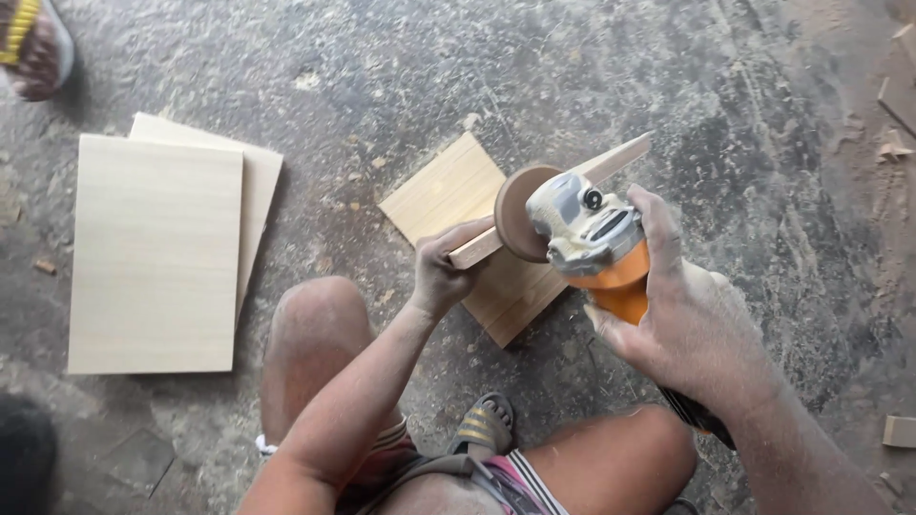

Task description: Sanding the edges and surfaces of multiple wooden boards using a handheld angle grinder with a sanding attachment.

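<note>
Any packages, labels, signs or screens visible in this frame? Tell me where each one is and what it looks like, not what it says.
No packages, labels, signs or screens are in view.
The angle grinder in the right hand has a grey head and orange body; no label can be made out on it.
The wooden strip in the left hand, the boards and the dusty floor are bare.

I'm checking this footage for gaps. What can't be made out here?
Head view only:
- Middle of the thin wooden strip: hidden behind the round brown sanding disc.
- Orange-and-grey angle grinder: rear covered by the right hand.
- Left hand: fingertips hidden by the strip.
- Yellow-striped object: cut by the top-left edge.
</note>
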